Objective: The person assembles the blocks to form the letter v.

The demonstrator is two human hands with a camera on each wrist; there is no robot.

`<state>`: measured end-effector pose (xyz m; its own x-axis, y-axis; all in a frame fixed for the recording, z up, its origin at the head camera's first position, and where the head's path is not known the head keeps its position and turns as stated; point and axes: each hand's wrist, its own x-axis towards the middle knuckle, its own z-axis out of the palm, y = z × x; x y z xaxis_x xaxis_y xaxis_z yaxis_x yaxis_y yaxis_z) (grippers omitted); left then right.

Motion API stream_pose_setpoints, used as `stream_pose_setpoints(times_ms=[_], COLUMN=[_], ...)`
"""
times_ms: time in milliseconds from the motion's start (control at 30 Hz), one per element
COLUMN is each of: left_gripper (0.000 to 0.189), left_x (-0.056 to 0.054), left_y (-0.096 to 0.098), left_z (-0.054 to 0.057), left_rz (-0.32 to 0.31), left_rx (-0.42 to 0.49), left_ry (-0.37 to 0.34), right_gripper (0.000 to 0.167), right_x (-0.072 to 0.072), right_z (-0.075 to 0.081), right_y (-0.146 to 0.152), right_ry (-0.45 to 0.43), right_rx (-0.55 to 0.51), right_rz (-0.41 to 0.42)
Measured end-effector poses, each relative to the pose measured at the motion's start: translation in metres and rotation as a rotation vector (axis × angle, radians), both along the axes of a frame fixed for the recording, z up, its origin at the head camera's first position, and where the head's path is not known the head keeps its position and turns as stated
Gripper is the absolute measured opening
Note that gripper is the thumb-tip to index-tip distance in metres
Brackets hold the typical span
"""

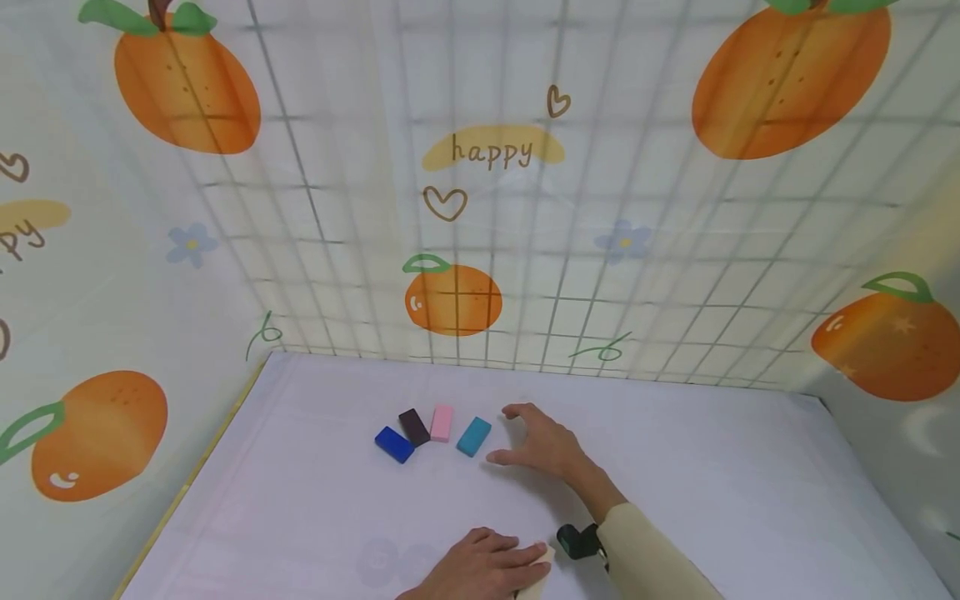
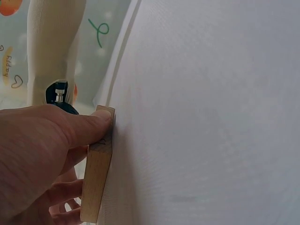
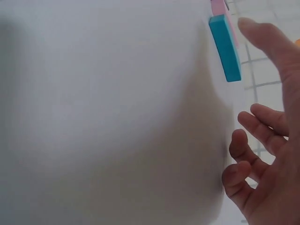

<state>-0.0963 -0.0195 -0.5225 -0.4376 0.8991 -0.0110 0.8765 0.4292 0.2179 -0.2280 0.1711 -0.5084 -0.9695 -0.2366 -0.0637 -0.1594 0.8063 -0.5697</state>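
Note:
My left hand (image 1: 491, 567) is low in the head view, gripping a pale wooden block (image 2: 97, 183) at the white tabletop. In the left wrist view the thumb lies along the block's upper end, with fingers around its far side; the hand covers part of the block. Farther forward, my right hand (image 1: 546, 443) reaches in from the right with thumb and fingers spread and nothing between them. Just left of its fingertips lies a teal block (image 1: 474, 437). In the right wrist view that block (image 3: 226, 49) appears near the thumb, apart from it.
Left of the teal block lie a pink block (image 1: 442, 423), a black block (image 1: 414, 427) and a blue block (image 1: 394, 445), close together. A cloth wall (image 1: 337, 208) printed with oranges rises behind the white tabletop (image 1: 285, 500). A dark device (image 1: 577, 542) is on the right wrist.

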Motion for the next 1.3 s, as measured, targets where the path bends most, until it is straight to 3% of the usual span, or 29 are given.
stream_pose_setpoints(times_ms=[233,833,1133,1300], left_gripper=[0.063,0.060,0.059,0.057], left_x=[-0.001,0.001,0.001,0.001], left_y=[0.001,0.001,0.002,0.001], left_z=[0.000,0.000,0.004,0.002], left_rz=[0.006,-0.006,0.001,-0.003], left_rx=[0.009,0.019,0.022,0.034], left_ry=[-0.012,0.076,0.038,0.053], right_gripper=[0.084,0.085,0.083,0.082], right_x=[-0.003,-0.009,-0.010,-0.011], right_z=[-0.001,0.000,-0.004,-0.007], right_y=[-0.009,-0.022,-0.024,-0.027], right_ry=[0.007,-0.005,0.011,0.033], right_rx=[0.020,0.074,0.090,0.085], right_rz=[0.010,-0.009,-0.004,0.019])
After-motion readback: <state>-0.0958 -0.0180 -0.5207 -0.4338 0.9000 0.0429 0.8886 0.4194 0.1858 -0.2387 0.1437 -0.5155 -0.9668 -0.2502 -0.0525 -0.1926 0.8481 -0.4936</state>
